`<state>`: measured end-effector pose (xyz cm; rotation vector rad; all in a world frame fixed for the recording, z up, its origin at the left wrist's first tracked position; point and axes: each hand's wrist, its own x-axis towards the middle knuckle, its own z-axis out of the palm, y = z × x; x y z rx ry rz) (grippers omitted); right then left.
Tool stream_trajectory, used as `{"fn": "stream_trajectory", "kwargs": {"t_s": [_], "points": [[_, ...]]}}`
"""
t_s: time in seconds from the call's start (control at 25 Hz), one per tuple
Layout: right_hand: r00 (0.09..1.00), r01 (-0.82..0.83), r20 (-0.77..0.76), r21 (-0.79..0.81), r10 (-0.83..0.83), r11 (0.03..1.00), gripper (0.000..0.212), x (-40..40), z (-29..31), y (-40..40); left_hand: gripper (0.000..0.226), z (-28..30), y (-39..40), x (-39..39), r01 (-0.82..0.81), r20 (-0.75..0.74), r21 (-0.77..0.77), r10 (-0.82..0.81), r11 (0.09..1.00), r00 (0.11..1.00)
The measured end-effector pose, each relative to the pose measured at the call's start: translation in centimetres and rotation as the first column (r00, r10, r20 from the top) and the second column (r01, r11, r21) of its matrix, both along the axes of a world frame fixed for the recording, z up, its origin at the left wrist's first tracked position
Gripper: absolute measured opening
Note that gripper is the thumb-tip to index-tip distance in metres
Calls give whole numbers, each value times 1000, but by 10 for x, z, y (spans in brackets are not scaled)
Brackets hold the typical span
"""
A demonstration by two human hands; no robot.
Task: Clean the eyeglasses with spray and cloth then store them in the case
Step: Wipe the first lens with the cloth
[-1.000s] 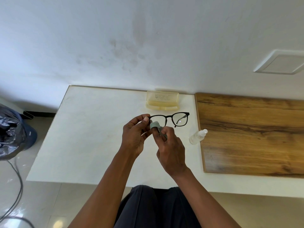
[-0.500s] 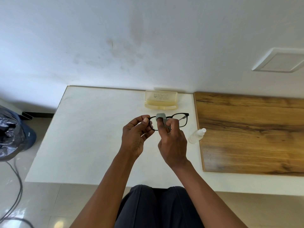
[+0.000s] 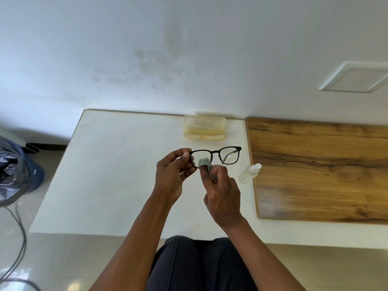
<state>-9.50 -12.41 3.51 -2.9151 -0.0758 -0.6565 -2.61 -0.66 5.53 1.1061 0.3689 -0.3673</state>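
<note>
The right hand [image 3: 220, 194], pinching the small grey cloth [image 3: 204, 162], has slid back down the lens nearest the left hand [image 3: 174, 175], which grips the black plastic-framed eyeglasses [image 3: 216, 155] just above both, so wiping continues.

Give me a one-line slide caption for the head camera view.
Left hand holds black eyeglasses while right hand wipes a lens with a grey cloth; spray bottle and open case wait.

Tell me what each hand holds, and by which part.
The left hand pinches the glasses at the frame's left end, by the hinge. The right hand holds the grey cloth, wrapped over its fingertips, against the left lens.
</note>
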Motion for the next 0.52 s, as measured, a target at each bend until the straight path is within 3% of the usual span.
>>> {"fn": "stream_trajectory", "kwargs": {"t_s": [0.24, 0.52], "points": [[998, 68, 4, 63, -68, 996, 56, 14, 6, -3, 16, 1, 0, 0, 20, 17, 10, -20, 1000, 1000], [1000, -3, 7, 17, 3, 1000, 53, 15, 3, 18, 18, 2, -1, -2, 18, 34, 37, -19, 999, 999]]}}
